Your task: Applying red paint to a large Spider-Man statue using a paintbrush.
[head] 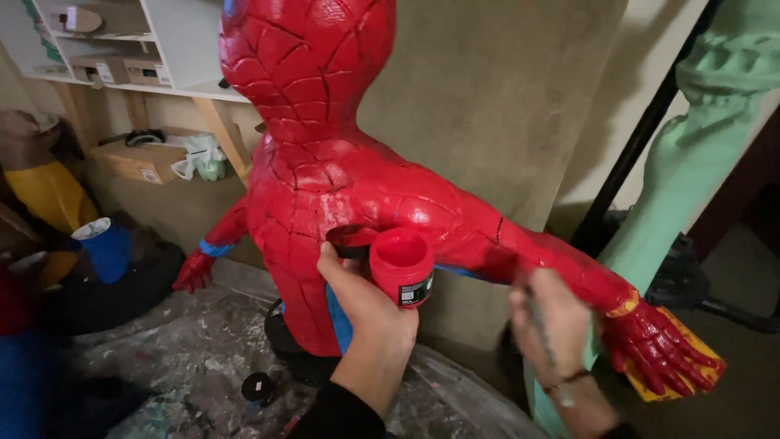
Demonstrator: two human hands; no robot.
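A large red figure (325,179) with a web pattern and blue patches stands in the middle, seen from behind, arms spread. My left hand (361,305) holds an open jar of red paint (402,264) together with its lid (351,241), close against the figure's back. My right hand (551,329) is blurred just below the figure's right arm (561,264). It seems to grip a thin brush (538,321), though the blur hides the tip.
A pale green figure (691,154) stands at the right behind a black pole (634,146). Shelves with boxes (122,69) line the back left wall. A blue cup (106,244) and a yellow shape (49,195) sit at left. Paint-spattered sheeting (195,358) covers the floor, with a small black lid (258,387) on it.
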